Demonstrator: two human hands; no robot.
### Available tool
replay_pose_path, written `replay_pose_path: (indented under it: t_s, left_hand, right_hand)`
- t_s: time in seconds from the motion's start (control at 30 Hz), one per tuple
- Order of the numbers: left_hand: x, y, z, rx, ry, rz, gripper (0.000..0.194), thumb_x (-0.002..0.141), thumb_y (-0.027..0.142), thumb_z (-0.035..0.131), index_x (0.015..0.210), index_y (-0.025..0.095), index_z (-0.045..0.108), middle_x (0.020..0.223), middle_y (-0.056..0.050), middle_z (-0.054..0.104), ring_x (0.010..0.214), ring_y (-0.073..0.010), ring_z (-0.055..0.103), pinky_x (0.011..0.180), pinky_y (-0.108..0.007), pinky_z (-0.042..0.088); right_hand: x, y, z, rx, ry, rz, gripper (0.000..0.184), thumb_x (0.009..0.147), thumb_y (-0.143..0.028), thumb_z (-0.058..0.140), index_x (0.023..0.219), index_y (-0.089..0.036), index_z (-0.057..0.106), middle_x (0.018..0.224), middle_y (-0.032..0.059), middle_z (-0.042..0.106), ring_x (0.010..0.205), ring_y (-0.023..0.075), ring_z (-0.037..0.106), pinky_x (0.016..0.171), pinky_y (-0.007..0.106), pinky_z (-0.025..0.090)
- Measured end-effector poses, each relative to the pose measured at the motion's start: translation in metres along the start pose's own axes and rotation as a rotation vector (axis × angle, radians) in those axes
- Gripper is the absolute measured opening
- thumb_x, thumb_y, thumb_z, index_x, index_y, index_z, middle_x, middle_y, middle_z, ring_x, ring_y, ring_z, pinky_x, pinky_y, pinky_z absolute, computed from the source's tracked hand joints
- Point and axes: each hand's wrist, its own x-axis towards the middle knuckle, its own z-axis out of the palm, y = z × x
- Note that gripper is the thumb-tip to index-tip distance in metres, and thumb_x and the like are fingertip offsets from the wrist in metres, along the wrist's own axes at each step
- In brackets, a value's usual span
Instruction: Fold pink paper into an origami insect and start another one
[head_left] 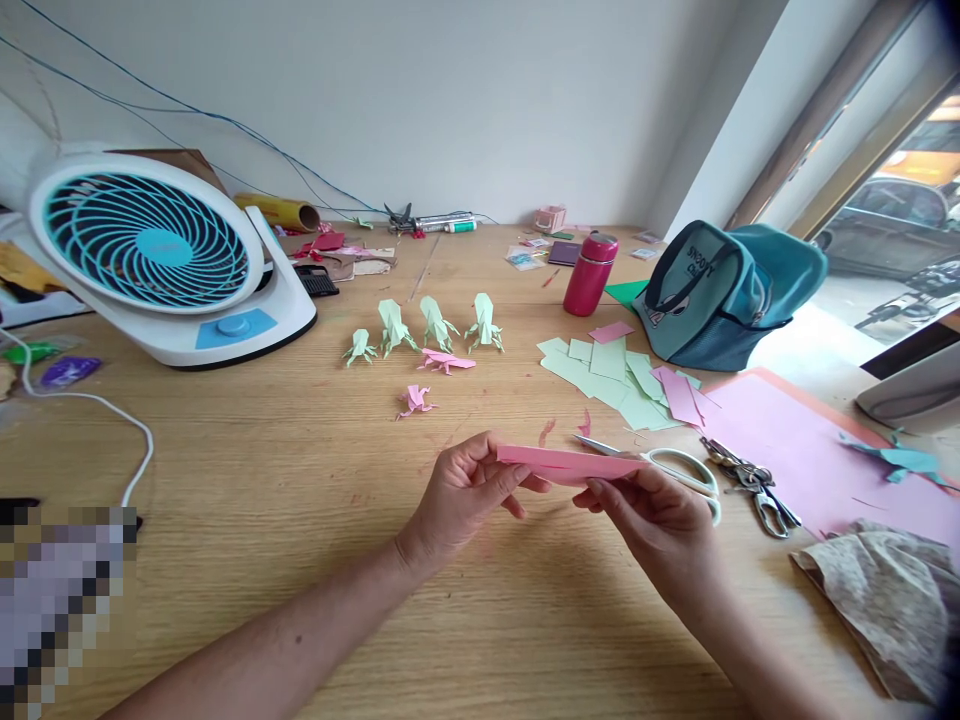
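A long, narrow folded strip of pink paper (pixel 570 463) is stretched between my hands above the wooden table. My left hand (pixel 476 485) pinches its left end between thumb and fingers. At the other end, my right hand (pixel 656 505) grips the strip the same way. White-handled scissors (pixel 686 468) lie behind my right hand, partly hidden by it and the paper. Beyond the strip rest a small pink folded paper figure (pixel 416 401) and a longer pink one (pixel 448 361). Several pale green folded figures (pixel 436 322) stand in a row behind them.
Green paper pieces (pixel 609 365) lie in a pile at right, near a maroon flask (pixel 590 275) and a teal bag (pixel 720 290). Keys (pixel 750 480), pink sheets (pixel 795 440) and a cloth (pixel 885 600) sit farther right. A white fan (pixel 161 245) stands at left.
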Motion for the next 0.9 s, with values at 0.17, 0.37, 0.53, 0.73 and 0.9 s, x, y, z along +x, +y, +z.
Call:
replay_pose_path:
  t_s: [0.17,0.37,0.53,0.73,0.9]
  left_hand:
    - [-0.002,0.002,0.0,0.055,-0.009,0.099,0.013,0.086,0.029,0.07,0.09,0.018,0.076,0.1,-0.007,0.077,0.094,-0.0208,0.073,0.062,-0.022,0.061]
    - [-0.004,0.003,-0.002,0.16,-0.03,0.274,0.015,0.088,0.023,0.068,0.099,0.022,0.077,0.11,-0.006,0.075,0.103,-0.0171,0.07,0.09,-0.024,0.057]
    - [-0.005,0.001,-0.004,0.231,-0.105,0.381,0.021,0.087,0.011,0.067,0.1,0.024,0.077,0.114,-0.005,0.073,0.108,-0.0146,0.067,0.095,-0.022,0.053]
    - [-0.005,0.004,-0.007,0.422,-0.096,0.488,0.025,0.087,0.007,0.065,0.101,0.024,0.076,0.109,-0.005,0.075,0.099,-0.0144,0.07,0.092,-0.025,0.054]
    - [-0.006,0.003,-0.01,0.472,-0.086,0.498,0.019,0.083,0.009,0.07,0.096,0.023,0.075,0.106,-0.006,0.075,0.098,-0.0173,0.071,0.091,-0.03,0.055]
  right_hand:
    - [0.001,0.003,0.002,0.061,0.002,-0.07,0.016,0.088,-0.028,0.067,0.104,-0.025,0.07,0.099,0.0049,0.072,0.088,0.0199,0.071,0.08,0.034,0.06]
    - [0.002,-0.002,0.003,-0.072,0.018,-0.225,0.015,0.089,-0.02,0.064,0.1,-0.028,0.07,0.108,0.0035,0.071,0.108,0.0209,0.064,0.099,0.037,0.049]
    - [0.003,-0.005,-0.001,-0.119,-0.009,-0.292,0.017,0.087,-0.014,0.064,0.097,-0.028,0.069,0.109,0.003,0.07,0.107,0.0205,0.063,0.095,0.035,0.048]
    - [0.005,-0.008,-0.004,-0.162,-0.004,-0.343,0.023,0.086,-0.009,0.062,0.097,-0.027,0.069,0.108,0.0036,0.07,0.103,0.0208,0.064,0.091,0.035,0.049]
    - [0.003,-0.012,-0.006,-0.195,-0.014,-0.383,0.023,0.086,-0.009,0.064,0.098,-0.027,0.071,0.11,0.005,0.069,0.106,0.022,0.064,0.093,0.038,0.049]
